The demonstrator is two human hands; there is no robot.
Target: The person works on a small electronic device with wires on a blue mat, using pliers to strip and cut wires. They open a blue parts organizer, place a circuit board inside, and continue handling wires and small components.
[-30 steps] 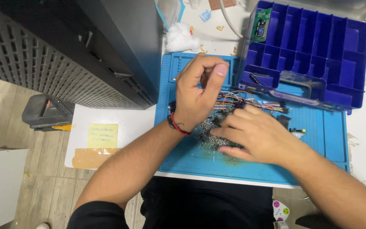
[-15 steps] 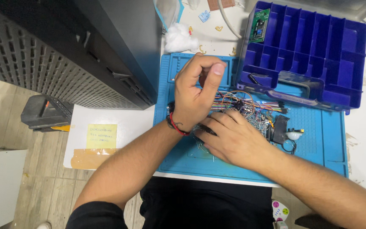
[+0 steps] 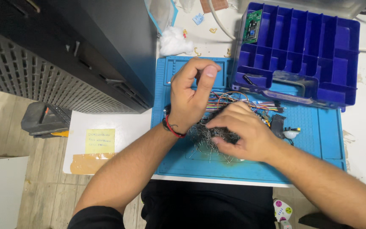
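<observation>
My left hand (image 3: 190, 96) is raised over the blue work mat (image 3: 314, 144), thumb and forefinger pinched together; anything between them is too small to see. A red and black band sits on its wrist. My right hand (image 3: 243, 132) lies low on the mat, just right of the left wrist. Its fingers curl over a grey tangle of thin-legged metal parts (image 3: 206, 142). A bundle of coloured jumper wires (image 3: 234, 99) runs behind both hands.
A dark blue compartment box (image 3: 314, 55) with a green circuit board (image 3: 251, 25) stands at the back right. A black module (image 3: 277, 123) and a small white dome part (image 3: 292, 132) lie right of my right hand. A black computer case (image 3: 85, 55) fills the left. A yellow note (image 3: 99, 141) lies nearby.
My right hand has slid left onto the grey tangle, uncovering the black module and white dome part. My left hand has stayed raised and pinched.
</observation>
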